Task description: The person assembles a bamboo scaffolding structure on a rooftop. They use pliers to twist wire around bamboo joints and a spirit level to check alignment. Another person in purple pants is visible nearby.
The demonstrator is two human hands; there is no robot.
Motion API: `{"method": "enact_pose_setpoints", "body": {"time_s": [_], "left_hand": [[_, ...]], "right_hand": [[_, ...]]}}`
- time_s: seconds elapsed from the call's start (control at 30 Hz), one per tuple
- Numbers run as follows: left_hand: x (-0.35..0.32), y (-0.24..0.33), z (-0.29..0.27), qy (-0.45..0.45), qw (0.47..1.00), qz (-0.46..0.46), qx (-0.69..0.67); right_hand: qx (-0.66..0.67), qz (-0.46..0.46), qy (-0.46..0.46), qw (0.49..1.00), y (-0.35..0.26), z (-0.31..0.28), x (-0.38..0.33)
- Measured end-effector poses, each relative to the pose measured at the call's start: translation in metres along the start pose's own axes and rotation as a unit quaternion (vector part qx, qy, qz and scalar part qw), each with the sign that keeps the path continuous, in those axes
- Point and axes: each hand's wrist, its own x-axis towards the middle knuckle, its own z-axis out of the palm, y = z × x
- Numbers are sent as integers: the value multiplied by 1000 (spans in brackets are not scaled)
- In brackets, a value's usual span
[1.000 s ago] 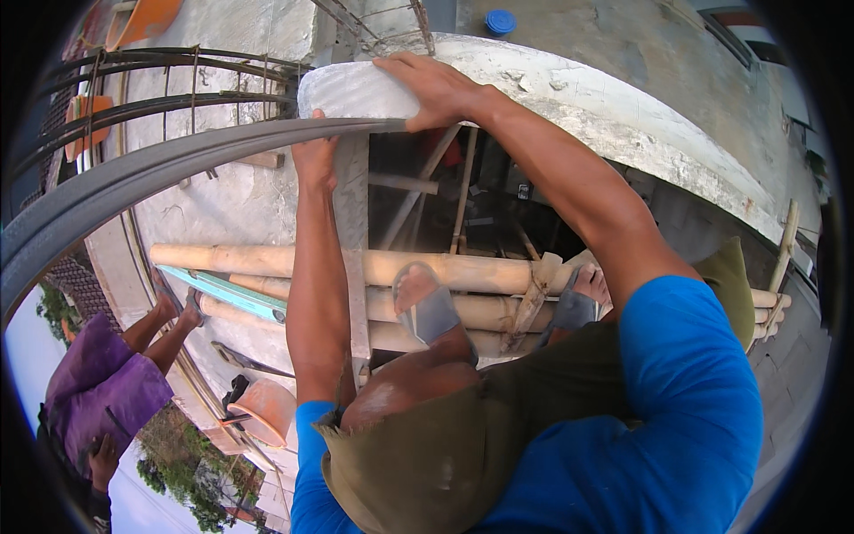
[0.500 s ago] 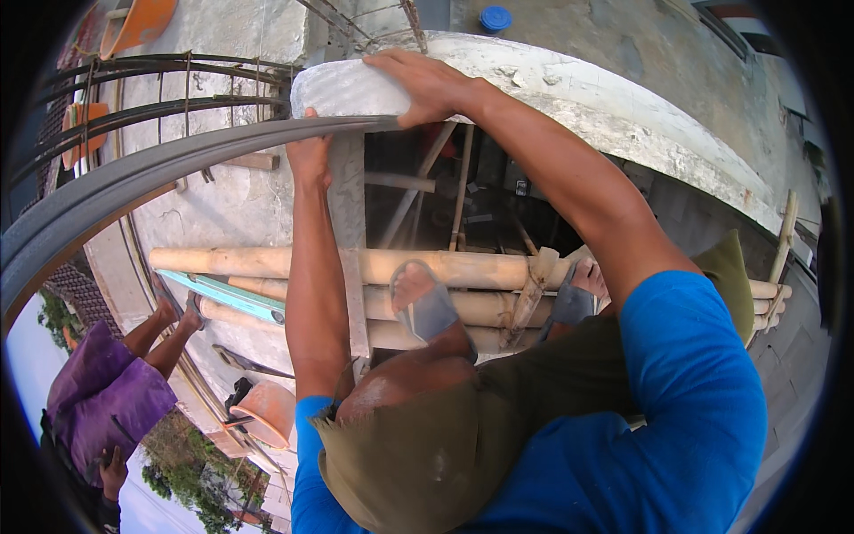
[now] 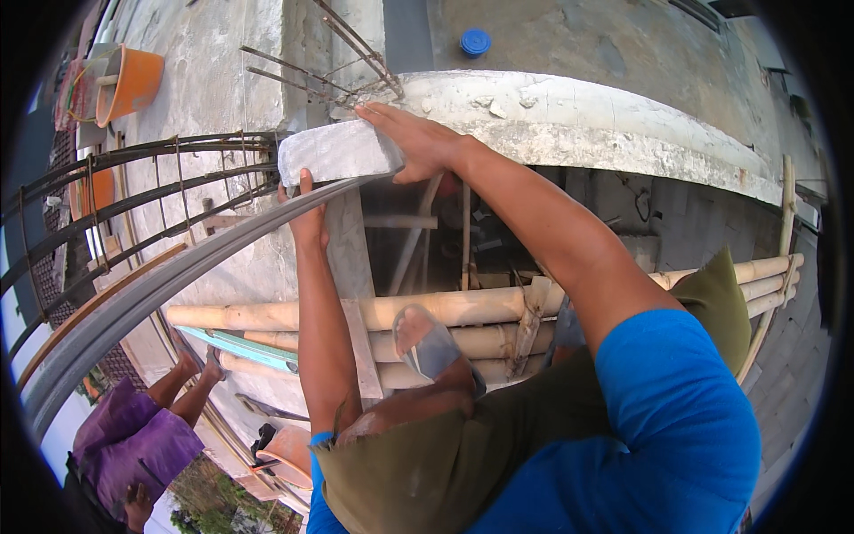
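Observation:
A pale, rough building block (image 3: 338, 153) sits between my hands at the near end of the white wall. My right hand (image 3: 411, 142) lies over its right end, fingers along the far top edge and thumb at the near side. My left hand (image 3: 308, 214) is closed at its left lower corner, thumb up against the near face. A long grey grooved profile (image 3: 196, 254) runs from the left rim along the block's lower edge and crosses by my left hand; I cannot tell whether that hand also grips it.
Black rebar (image 3: 98, 196) bends at left, thin rods (image 3: 360, 53) behind the block. Bamboo poles (image 3: 445, 307) support my sandalled foot (image 3: 429, 343) beside a dark opening (image 3: 480, 240). Orange bucket (image 3: 133, 84), turquoise level (image 3: 240, 347), blue container (image 3: 475, 42). Another person in purple shorts (image 3: 133, 440) stands lower left.
The block's left end has tilted lower in the picture, with my hands staying on it. The grey profile slopes more steeply now. My view has shifted, bringing more of the orange bucket in.

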Motion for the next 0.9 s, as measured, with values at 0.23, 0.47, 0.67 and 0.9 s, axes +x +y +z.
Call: {"method": "enact_pose_setpoints", "body": {"time_s": [0.23, 0.47, 0.67, 0.9], "left_hand": [[1, -3, -7, 3, 998, 11, 61], [5, -7, -6, -2, 995, 30, 99], [17, -16, -18, 6, 987, 55, 148], [12, -4, -9, 9, 976, 67, 207]], "right_hand": [[41, 112, -51, 992, 17, 13, -17], [44, 142, -7, 989, 25, 34, -11], [64, 204, -22, 977, 13, 38, 8], [46, 203, -23, 978, 19, 42, 9]]}}
